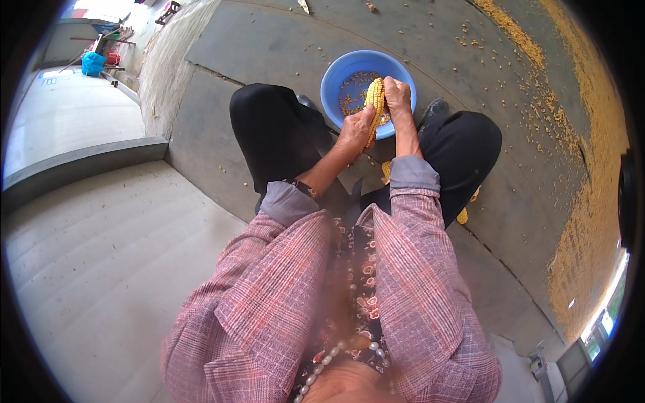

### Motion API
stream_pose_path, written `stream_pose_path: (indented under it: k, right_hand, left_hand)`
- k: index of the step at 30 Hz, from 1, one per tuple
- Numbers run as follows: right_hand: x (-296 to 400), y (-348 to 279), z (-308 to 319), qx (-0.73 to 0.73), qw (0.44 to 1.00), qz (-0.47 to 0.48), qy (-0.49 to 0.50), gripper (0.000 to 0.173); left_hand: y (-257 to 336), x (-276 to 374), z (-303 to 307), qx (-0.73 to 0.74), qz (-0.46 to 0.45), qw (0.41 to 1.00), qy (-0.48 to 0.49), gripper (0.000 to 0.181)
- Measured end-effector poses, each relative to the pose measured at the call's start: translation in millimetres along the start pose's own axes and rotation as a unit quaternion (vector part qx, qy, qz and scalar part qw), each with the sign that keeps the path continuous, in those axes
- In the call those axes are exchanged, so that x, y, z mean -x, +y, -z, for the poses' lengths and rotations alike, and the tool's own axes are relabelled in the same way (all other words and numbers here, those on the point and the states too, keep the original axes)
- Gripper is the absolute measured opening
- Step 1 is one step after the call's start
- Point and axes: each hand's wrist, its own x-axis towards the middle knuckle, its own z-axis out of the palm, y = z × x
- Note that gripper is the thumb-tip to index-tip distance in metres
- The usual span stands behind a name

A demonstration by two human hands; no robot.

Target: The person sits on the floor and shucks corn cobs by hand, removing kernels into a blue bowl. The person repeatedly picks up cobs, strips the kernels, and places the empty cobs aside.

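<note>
A long yellow ear of corn [375,95] is held at a slant over the near side of a round blue plastic basin [331,85]. My left hand [359,129] grips its lower part, with the thumb laid along the kernels. Against the upper right side of the ear, my right hand [398,95] presses with curled fingers; its fingertips are partly hidden. Loose corn kernels [347,98] are scattered over the basin's floor. The basin stands on the ground between my feet.
More corn cobs lie near my right leg, one cob [386,170] by the basin and another cob [462,216] beyond the knee. A wide layer of kernels [579,242] covers the concrete at right. A raised step edge [85,161] runs at left.
</note>
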Motion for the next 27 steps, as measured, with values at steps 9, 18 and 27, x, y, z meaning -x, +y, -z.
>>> stream_pose_path:
  k: [9, 18, 27]
  right_hand:
    - [-12.2, 19.2, -3.8, -0.026, 0.996, -0.083, 0.038, 0.056]
    - [7.2, -7.4, -18.9, 0.208, 0.975, -0.025, 0.073, 0.069]
    - [1.4, -7.6, -13.3, 0.311, 0.943, 0.05, 0.106, 0.058]
  left_hand:
    - [0.4, -10.0, -3.8, 0.089, 0.041, 0.995, 0.008, 0.057]
    - [-6.1, -11.9, -7.3, -0.004, -0.041, 0.999, 0.002, 0.061]
    - [8.8, -4.5, -6.7, 0.076, 0.066, 0.995, -0.006, 0.06]
